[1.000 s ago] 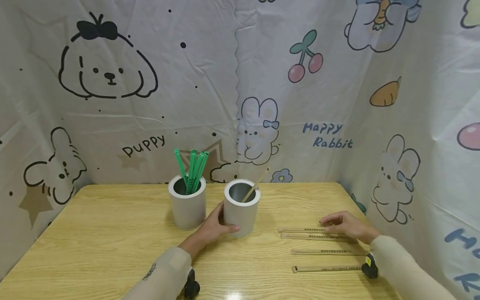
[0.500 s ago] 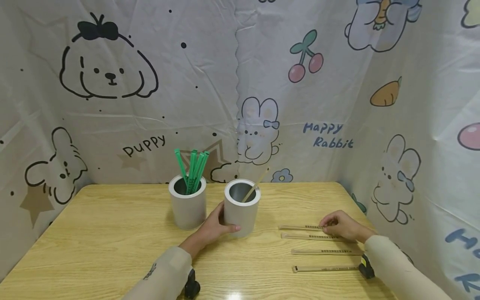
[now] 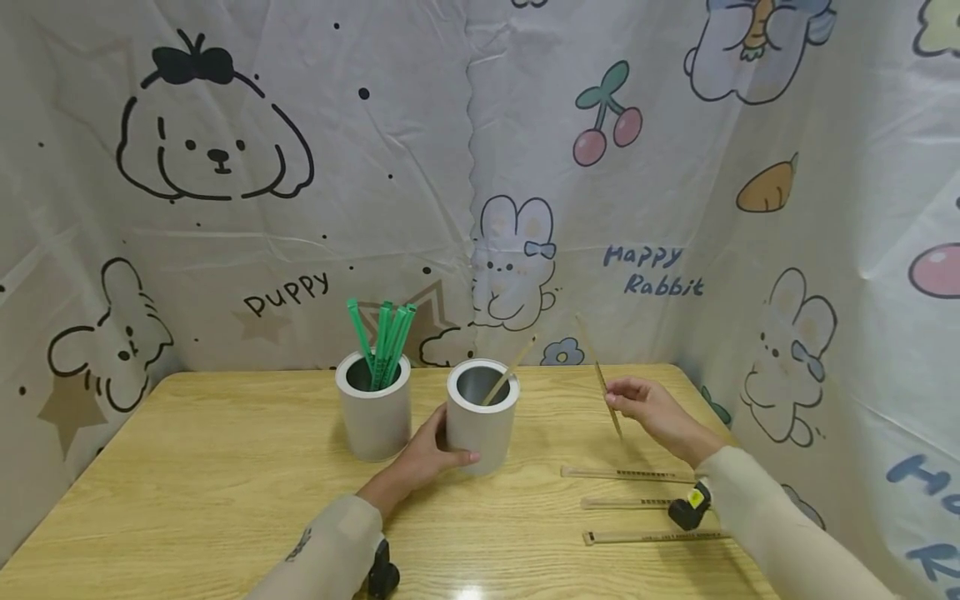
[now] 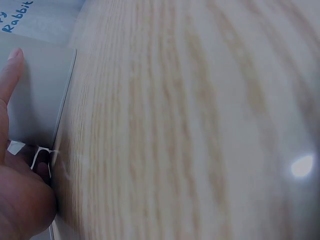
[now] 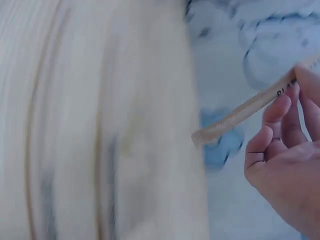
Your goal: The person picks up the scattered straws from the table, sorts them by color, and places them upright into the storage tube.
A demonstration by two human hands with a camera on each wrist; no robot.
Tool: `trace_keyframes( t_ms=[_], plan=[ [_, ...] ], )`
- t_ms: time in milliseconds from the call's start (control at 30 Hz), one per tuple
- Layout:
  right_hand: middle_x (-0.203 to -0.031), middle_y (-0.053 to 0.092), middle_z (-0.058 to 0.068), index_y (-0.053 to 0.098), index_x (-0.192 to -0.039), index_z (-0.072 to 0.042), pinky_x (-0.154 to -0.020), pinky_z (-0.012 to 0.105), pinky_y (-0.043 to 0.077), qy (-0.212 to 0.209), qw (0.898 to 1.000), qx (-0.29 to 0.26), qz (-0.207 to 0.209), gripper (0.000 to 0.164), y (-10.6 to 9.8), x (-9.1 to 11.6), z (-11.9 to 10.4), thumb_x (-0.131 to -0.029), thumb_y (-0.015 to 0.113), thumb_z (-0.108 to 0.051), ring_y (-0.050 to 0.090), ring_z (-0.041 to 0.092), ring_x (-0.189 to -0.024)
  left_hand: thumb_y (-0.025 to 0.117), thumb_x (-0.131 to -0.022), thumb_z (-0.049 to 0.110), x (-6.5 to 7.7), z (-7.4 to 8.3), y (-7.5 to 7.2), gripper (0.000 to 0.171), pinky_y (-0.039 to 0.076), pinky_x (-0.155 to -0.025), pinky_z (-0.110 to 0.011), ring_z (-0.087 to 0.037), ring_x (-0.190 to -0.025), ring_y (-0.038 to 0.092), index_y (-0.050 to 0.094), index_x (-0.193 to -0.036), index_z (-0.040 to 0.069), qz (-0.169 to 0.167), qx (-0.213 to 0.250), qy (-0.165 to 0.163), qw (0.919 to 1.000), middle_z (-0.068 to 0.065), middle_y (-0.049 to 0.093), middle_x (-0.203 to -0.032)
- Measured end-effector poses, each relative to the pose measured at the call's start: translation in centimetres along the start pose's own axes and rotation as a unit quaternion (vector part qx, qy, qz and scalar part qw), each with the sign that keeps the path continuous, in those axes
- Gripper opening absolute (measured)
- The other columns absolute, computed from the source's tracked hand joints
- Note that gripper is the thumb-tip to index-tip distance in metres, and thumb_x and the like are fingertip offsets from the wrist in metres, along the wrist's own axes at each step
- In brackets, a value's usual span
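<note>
Tan stick [image 5: 245, 111]: held in right hand [image 3: 656, 412], narrow pinch | grey cup [image 3: 483, 429]: left hand [image 3: 426, 454] wide, gripping its side

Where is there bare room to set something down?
The table left of the cup holding green straws, out to the left edge, is roomiest. Another patch lies in front, between the left sleeve and three lying brown sticks. It's crowded where the left hand grips the second cup beside the first, and where the right sleeve hides some stick ends.

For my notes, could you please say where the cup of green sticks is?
In the head view, the stick cup with green sticks stands left of centre, beside the other cup, which the left hand holds.
</note>
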State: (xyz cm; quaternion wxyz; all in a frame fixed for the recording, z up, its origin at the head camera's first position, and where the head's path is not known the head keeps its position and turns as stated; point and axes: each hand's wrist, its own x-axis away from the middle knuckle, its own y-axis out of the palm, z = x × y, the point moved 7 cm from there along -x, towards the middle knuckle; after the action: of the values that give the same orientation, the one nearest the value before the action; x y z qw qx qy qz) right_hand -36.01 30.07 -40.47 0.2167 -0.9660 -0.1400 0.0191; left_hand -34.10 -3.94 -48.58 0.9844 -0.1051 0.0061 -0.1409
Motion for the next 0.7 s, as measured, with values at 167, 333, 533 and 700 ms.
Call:
trace_keyframes(
  t_ms=[167,333,533,700],
  plan=[
    [-0.098,0.065,-0.013,0.062,-0.108,-0.017,-0.082,0.017,0.052,-0.050,0.979,-0.198,0.000,0.008,2.0,-0.5,-4.5,-0.104,0.056,-0.013,0.060,0.002,-0.090,0.086,-0.082,0.022,0.0,-0.2,0.1,0.101,0.022,-0.125,-0.060,-0.040,-0.153,0.029,0.024,-0.161,0.014,-0.002,0.003,0.000,1.0000,-0.017,0.031,-0.165],
    [-0.096,0.068,-0.009,0.062,-0.100,-0.020,-0.078,0.018,0.053,-0.102,0.955,-0.280,-0.007,0.016,3.7,-1.0,-9.3,-0.104,0.054,-0.007,0.062,0.005,-0.085,0.087,-0.081,0.023,-0.1,-0.4,0.1,0.102,0.023,-0.125,-0.059,-0.040,-0.153,0.029,0.024,-0.161,0.013,0.003,-0.007,-0.003,1.0000,-0.017,0.032,-0.165],
    [-0.095,0.069,-0.009,0.062,-0.100,-0.020,-0.080,0.018,0.054,-0.103,0.957,-0.270,0.021,0.017,6.1,-2.2,-12.4,-0.104,0.054,-0.005,0.064,0.005,-0.086,0.088,-0.080,0.023,-0.2,-0.3,-0.1,0.103,0.023,-0.125,-0.058,-0.040,-0.153,0.030,0.025,-0.161,0.012,0.004,-0.010,-0.001,0.9999,-0.017,0.033,-0.164],
    [-0.092,0.068,-0.011,0.060,-0.098,-0.020,-0.082,0.020,0.054,-0.086,0.963,-0.255,0.031,0.020,8.5,-3.2,-12.8,-0.103,0.054,-0.002,0.065,0.004,-0.086,0.087,-0.081,0.022,-0.1,-0.1,0.0,0.102,0.023,-0.125,-0.058,-0.040,-0.153,0.030,0.025,-0.161,0.011,0.003,-0.003,0.001,1.0000,-0.017,0.032,-0.165]
  ],
)
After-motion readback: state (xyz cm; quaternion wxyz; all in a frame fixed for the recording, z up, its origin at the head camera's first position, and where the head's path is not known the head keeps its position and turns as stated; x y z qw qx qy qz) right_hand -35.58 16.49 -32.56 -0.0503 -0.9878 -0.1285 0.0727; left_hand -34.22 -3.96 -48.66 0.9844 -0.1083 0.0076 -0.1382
